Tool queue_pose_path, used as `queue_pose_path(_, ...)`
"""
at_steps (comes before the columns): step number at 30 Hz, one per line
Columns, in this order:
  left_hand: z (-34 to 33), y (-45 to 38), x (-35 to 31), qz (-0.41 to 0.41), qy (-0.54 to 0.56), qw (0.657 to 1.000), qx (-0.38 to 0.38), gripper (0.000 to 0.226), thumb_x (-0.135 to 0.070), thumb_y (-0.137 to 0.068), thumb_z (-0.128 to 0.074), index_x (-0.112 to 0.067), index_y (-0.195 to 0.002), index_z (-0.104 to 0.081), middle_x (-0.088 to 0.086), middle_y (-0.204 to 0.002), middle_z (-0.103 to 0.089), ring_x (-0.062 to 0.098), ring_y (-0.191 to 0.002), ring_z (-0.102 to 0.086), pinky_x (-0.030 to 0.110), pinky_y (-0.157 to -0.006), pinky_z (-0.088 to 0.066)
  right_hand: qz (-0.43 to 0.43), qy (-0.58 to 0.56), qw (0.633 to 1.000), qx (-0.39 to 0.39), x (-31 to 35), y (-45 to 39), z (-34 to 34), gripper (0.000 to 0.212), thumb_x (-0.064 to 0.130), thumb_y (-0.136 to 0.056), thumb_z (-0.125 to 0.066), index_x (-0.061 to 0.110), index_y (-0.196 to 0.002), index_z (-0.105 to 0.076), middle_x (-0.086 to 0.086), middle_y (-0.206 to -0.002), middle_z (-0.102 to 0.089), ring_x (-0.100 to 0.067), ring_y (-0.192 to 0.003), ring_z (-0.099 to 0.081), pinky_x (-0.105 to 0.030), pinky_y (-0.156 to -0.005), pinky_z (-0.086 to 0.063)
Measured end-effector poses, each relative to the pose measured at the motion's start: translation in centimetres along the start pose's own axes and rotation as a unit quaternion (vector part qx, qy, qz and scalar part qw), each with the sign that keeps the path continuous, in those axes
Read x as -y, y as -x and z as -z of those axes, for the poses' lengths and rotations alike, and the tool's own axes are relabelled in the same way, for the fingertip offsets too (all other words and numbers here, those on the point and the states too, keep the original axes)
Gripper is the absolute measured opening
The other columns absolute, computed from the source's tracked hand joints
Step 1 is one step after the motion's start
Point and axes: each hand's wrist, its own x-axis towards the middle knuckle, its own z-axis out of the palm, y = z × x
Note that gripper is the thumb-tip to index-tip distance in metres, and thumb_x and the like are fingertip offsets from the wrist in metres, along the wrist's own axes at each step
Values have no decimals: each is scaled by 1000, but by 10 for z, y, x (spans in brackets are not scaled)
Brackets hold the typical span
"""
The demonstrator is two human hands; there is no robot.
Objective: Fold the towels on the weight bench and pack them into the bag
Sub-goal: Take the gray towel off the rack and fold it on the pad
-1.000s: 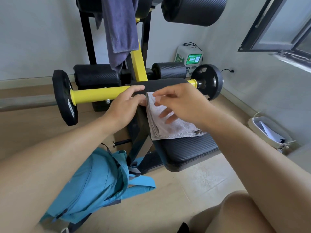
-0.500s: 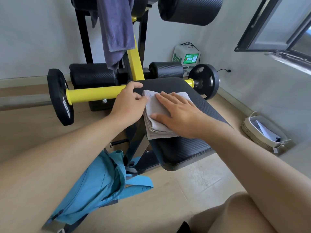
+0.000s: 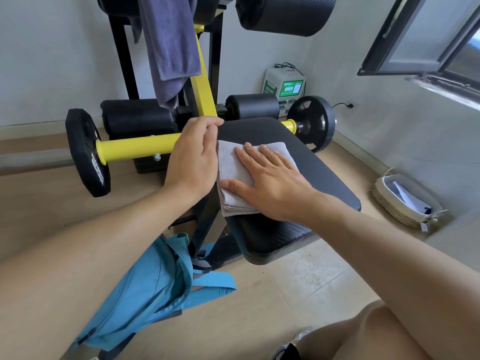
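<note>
Pressing flat, right hand [image 3: 272, 183] with straight fingers sits on folded grey towel [image 3: 233, 167] at desk's [image 3: 311, 162] left edge; left hand [image 3: 193, 162], fingers loosely curled, touches towel's left side. Blue bag [image 3: 145, 289] on floor, near-left.

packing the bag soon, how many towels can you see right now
2. A folded grey towel lies on the bench seat under the flat right hand. A purple towel hangs unfolded over the bench frame behind. More may be hidden out of view.

Bare forearms fill the lower frame; left hand [image 3: 193, 157] and right hand [image 3: 272, 183] without rings, sleeves or watch.
</note>
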Motion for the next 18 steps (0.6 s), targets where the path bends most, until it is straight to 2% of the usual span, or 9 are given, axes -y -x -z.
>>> queue_pose_path(2, 0, 4, -2, -43, -7, 997, 69, 50, -44, -107, -29, -17, -136, -60, -4, -146, -53, 3, -136, -44, 15, -113, -30, 10, -84, 996, 10, -5, -1, 6, 87, 76, -92, -33, 28, -161, -15, 6, -168, -17, -19, -155, -11, -35, -126, -7)
queue_pose_path(4, 0, 6, 1, -46, -50, 983, 171, 70, -62, -101, -20, -20, -151, -47, -7, -162, -35, 2, -150, -24, 25, -124, -16, -11, -215, 976, -24, -15, 2, 18, 66, 56, -99, -44, 31, -158, -28, 9, -161, -35, -12, -148, -31, -27, -119, -23)
queue_pose_path(6, 0, 8, 5, -58, -138, 959, 238, 75, -66, -100, -18, -22, -160, -29, -8, -170, -13, 0, -155, -1, 30, -127, 1, -49, -249, 962, -97, -28, 8, 30, 50, 33, -106, -45, 35, -156, -35, 9, -161, -34, -8, -150, -26, -23, -116, -21)
queue_pose_path(8, 0, 7, 8, -60, -197, 937, 282, 70, -62, -104, -24, -22, -162, -20, -9, -171, -3, 0, -154, 10, 31, -126, 8, -68, -206, 968, -129, -37, 13, 33, 48, 24, -108, -41, 31, -155, -37, 8, -162, -32, -8, -152, -19, -21, -114, -19)
queue_pose_path(9, 1, 7, 8, -41, -198, 931, 304, 69, -59, -105, -28, -24, -162, -18, -11, -171, -2, 0, -154, 12, 34, -127, 6, -67, -191, 972, -123, -37, 14, 32, 48, 25, -109, -40, 29, -156, -35, 8, -162, -31, -9, -153, -17, -19, -113, -18)
queue_pose_path(11, 2, 4, 6, 1, -179, 923, 342, 77, -66, -100, -33, -27, -163, -12, -15, -170, 2, -2, -153, 14, 38, -128, 2, -46, -158, 983, -84, -35, 13, 24, 52, 33, -108, -41, 25, -158, -30, 6, -164, -27, -12, -155, -9, -22, -120, -8)
queue_pose_path(14, 5, 1, 6, -1, -213, 897, 387, 118, -97, -72, -30, -27, -164, -2, -18, -169, 9, -2, -152, 18, 40, -128, 3, -29, -129, 991, -31, -37, 6, 9, 65, 48, -105, -40, 19, -161, -22, 3, -168, -15, -16, -156, 1, -35, -126, -2)
queue_pose_path(16, 6, 0, 8, -14, -240, 884, 401, 139, -108, -53, -25, -27, -163, 4, -18, -168, 13, -1, -152, 20, 41, -127, 5, -38, -135, 990, -18, -39, 3, 6, 71, 55, -103, -37, 20, -162, -17, 5, -169, -9, -14, -156, 6, -33, -126, 1)
queue_pose_path(18, 7, -1, 10, -22, -251, 877, 408, 146, -111, -46, -22, -28, -163, 7, -17, -168, 16, -1, -151, 21, 41, -127, 7, -43, -149, 988, -5, -40, 2, 5, 74, 59, -102, -36, 23, -162, -14, 9, -169, -4, -10, -155, 9, -28, -122, 5)
